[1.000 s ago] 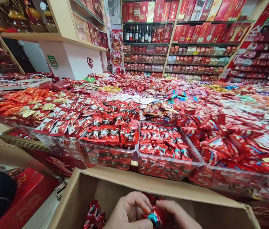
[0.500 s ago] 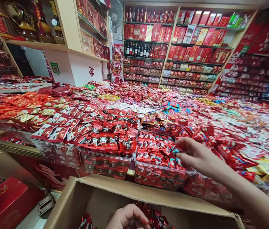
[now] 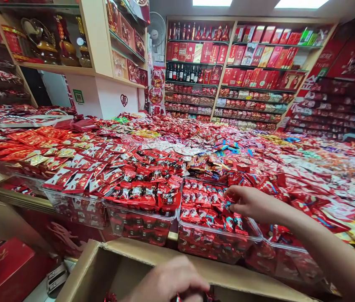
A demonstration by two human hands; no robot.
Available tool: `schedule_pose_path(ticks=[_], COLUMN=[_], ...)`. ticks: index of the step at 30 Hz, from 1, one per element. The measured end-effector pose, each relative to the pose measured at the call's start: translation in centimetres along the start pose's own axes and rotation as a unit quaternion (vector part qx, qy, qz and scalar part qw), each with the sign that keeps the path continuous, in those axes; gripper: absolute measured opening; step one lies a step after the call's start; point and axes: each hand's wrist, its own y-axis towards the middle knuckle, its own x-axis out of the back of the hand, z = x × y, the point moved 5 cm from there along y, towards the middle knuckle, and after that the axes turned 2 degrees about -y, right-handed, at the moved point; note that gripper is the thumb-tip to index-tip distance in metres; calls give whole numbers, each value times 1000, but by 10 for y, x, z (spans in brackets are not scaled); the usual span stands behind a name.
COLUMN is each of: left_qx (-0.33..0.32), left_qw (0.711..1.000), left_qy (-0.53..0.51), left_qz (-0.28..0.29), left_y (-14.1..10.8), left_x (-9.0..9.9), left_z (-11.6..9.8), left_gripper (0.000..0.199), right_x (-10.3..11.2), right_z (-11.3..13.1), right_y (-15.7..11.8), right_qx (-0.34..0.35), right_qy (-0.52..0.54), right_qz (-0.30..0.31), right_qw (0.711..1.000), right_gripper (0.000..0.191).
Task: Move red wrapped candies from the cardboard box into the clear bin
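My right hand [image 3: 247, 202] reaches into a clear plastic bin [image 3: 216, 230] of red wrapped candies [image 3: 198, 198]. Its thumb and fingertips close on a red-and-teal wrapped candy [image 3: 228, 207] at the bin's right side. Low in the view, my left hand [image 3: 173, 278] is over an open cardboard box [image 3: 133, 250]. Its fingers are curled, and bits of shiny red wrapper show beneath them. More red wrapped candies [image 3: 110, 297] lie in the box, mostly hidden by the hand and the frame's lower edge.
Left of this bin stands another clear bin [image 3: 138, 228] with red-and-black packets. Heaped sweets [image 3: 171, 147] cover the wide display behind. Shelves [image 3: 227, 54] of bottles and boxes line the back wall. A red box [image 3: 10, 268] is at lower left.
The view has tilted up a little. My left hand has risen from inside the cardboard box, fingers curled. My right hand stays at the bin, its fingers now closer together on the candies.
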Motion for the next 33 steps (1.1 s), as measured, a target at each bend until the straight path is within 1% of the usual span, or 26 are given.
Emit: schedule_pose_path(ticks=[1, 2, 4, 5, 6, 7, 8, 10, 13, 16, 18, 22, 24, 28, 31, 33], left_qx=[-29, -29, -34, -19, 20, 63, 74, 94, 108, 126, 138, 152, 149, 129, 106, 88], left_qw=[998, 993, 973, 961, 951, 937, 930, 917, 908, 906, 904, 902, 905, 912, 921, 926], left_qy=[54, 111, 229, 274, 302, 321, 329, 342, 351, 356, 363, 371, 371, 369, 359, 346], left_qz=[-7, -16, 1, 19, 59, 122, 144, 180, 201, 193, 179, 158, 147, 122, 110, 122], left_y=[15, 34, 76, 97, 117, 134, 148, 167, 176, 178, 179, 183, 183, 181, 178, 174], left_x=[12, 22, 33, 35, 34, 30, 27, 21, 15, 15, 17, 20, 20, 20, 21, 20], left_z=[-14, -23, -30, -27, -18, -8, -1, 11, 20, 25, 27, 32, 35, 38, 34, 28], left_gripper=[24, 24, 24, 23, 22, 22, 21, 21, 18, 18, 20, 20, 20, 19, 21, 24], right_x=[4, 8, 14, 17, 19, 21, 22, 24, 24, 21, 17, 6, 2, -2, 0, 3], right_z=[-2, -3, -4, -5, -5, -6, -7, -9, -12, -13, -12, -2, 5, 13, 13, 10], right_y=[-2, -3, -4, -5, -5, -6, -6, -9, -12, -10, -5, 8, 15, 23, 24, 22], right_qx=[-7, -10, -5, 0, 7, 14, 18, 26, 28, 27, 30, 27, 21, 9, 13, 17], right_qy=[3, 3, -4, -9, -15, -20, -25, -35, -57, -81, -101, -169, -190, -209, -216, -218], right_qz=[-7, -12, -19, -23, -27, -30, -32, -26, -17, 4, 28, 97, 123, 143, 142, 135], right_qw=[1000, 1000, 1000, 1000, 1000, 999, 999, 999, 998, 996, 994, 980, 974, 967, 966, 966], right_gripper=[26, 27, 26, 25, 24, 22, 20, 16, 16, 18, 19, 24, 27, 31, 32, 32])
